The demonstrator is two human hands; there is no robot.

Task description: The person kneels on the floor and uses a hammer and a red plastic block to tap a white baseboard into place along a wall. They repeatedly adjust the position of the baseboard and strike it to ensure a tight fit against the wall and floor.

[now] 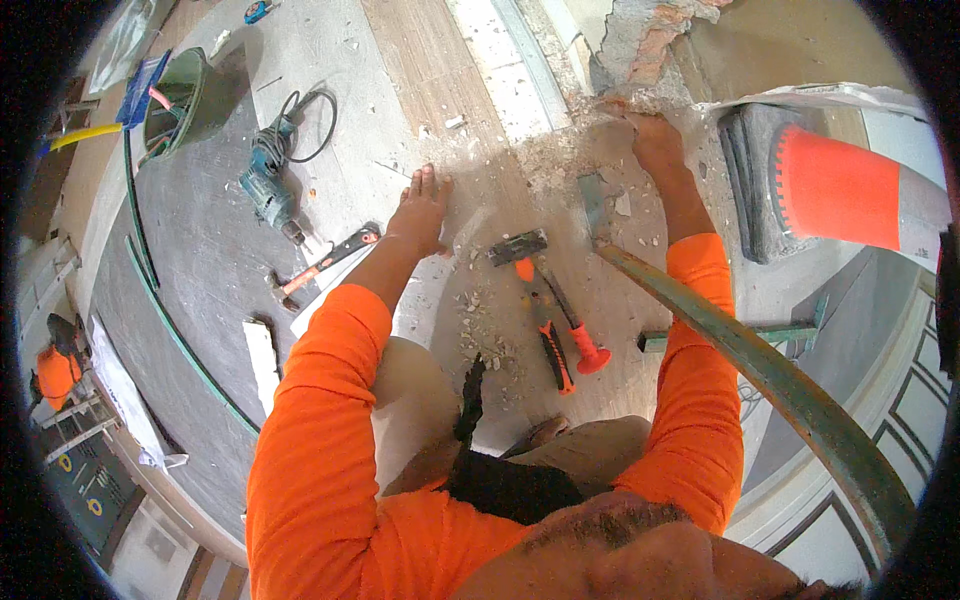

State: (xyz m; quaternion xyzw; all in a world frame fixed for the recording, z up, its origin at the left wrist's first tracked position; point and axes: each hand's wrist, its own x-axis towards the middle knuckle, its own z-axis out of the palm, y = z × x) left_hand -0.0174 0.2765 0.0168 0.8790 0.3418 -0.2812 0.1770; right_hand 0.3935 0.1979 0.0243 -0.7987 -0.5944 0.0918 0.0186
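My left hand (420, 213) lies flat on the dusty floor, fingers stretched out, holding nothing. At the foot of a broken wall edge (648, 45), my right hand (660, 148) reaches into the rubble with its fingers bent. The debris blends with the fingertips, so I cannot make out what is between them. On the floor between my arms lies a club hammer (518, 248) with a black and orange handle. Beside it is a chisel (566, 312) with a red hand guard. Chips of rubble (487, 335) are scattered near my knees.
To the left lie a teal power drill (268, 180) with its cord and an orange-handled hammer (325, 265). Behind them stands a green bucket (190, 110). A long greenish metal bar (760, 350) slants across my right arm. An orange cone (840, 185) is at the right.
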